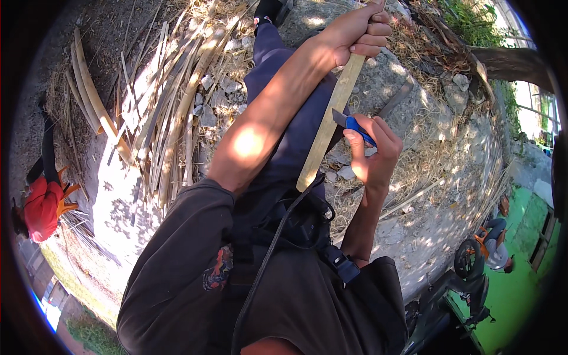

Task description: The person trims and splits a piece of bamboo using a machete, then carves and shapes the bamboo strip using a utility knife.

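A long, flat, pale bamboo strip (327, 128) slants from my far left hand down toward my waist. My left hand (362, 36) is closed in a fist around the strip's far end. In my right hand (378, 151) is a blue-handled utility knife (359, 128), gripped between thumb and fingers. The knife's blade lies over the strip's middle, at its surface; whether it bites into the wood I cannot tell. The strip's near end comes close to a dark strap at my waist, above my dark trouser leg (290, 142).
A heap of split bamboo strips (171, 112) lies on the left, with thicker curved pieces (94, 100) beyond. Shavings and stones cover the ground. A person in red (42, 207) sits far left; another person (497, 245) sits far right near a motorcycle (470, 266). A trunk (515, 66) stands upper right.
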